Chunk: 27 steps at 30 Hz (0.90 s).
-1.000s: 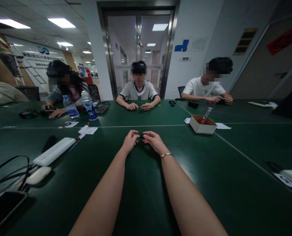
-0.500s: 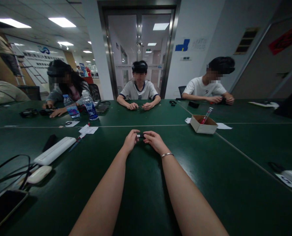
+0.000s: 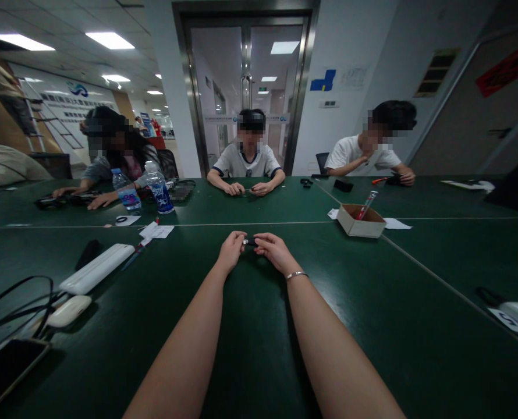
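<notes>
"What's different along the far edge of the worktop (image 3: 372, 279)?"

"Toward its right end, the person in the plain white T-shirt (image 3: 346, 153) has lifted a hand (image 3: 366, 153) up to the face. A second ago, it was down at the worktop with the other one."

"Did that uncover anything?"

"Yes, an orange-red item (image 3: 378, 181) shows more plainly near that edge; only a bit of red was visible before."

"And toward the left end?"

"The long-haired person (image 3: 126, 163) has stretched one arm further toward the left edge. That hand (image 3: 62, 191) is now at the outer dark object (image 3: 52, 201); whether they touch, I can't tell."

"Anyone else?"

"The middle person's dark headgear (image 3: 252, 120) has shifted slightly rightward."
</notes>
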### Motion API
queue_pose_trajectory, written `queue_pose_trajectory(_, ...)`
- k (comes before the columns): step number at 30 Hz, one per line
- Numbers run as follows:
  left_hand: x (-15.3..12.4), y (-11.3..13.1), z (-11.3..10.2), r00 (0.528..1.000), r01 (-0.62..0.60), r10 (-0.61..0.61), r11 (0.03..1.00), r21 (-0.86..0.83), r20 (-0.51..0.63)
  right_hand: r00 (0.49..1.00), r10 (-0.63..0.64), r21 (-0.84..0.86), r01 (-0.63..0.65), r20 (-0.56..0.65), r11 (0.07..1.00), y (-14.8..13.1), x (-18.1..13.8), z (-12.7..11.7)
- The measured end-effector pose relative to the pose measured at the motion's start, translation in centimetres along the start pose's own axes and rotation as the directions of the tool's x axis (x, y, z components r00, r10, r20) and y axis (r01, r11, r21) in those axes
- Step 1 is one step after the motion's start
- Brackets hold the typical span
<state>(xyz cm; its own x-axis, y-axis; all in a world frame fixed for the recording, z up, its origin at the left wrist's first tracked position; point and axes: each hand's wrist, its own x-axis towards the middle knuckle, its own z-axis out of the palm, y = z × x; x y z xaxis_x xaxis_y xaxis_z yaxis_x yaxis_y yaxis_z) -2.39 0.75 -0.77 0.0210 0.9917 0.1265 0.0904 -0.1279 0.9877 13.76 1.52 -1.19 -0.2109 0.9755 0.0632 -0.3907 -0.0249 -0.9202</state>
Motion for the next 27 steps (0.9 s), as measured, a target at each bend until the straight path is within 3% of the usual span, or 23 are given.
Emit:
queue_pose_trajectory(12, -0.16, 0.53, 0.12, 0.999, 0.037, -0.037, 0.999, -0.015, -0.01, 1.0, -0.005, 0.01, 0.005, 0.004, 1.0, 0.19, 0.13, -0.1)
queue_pose_trajectory(27, 0.08, -0.3, -0.11, 0.996, -0.09, 0.09, 0.995, 0.04, -0.011, 1.0, 0.003, 0.009, -0.003, -0.004, 1.0, 0.23, 0.26, -0.14)
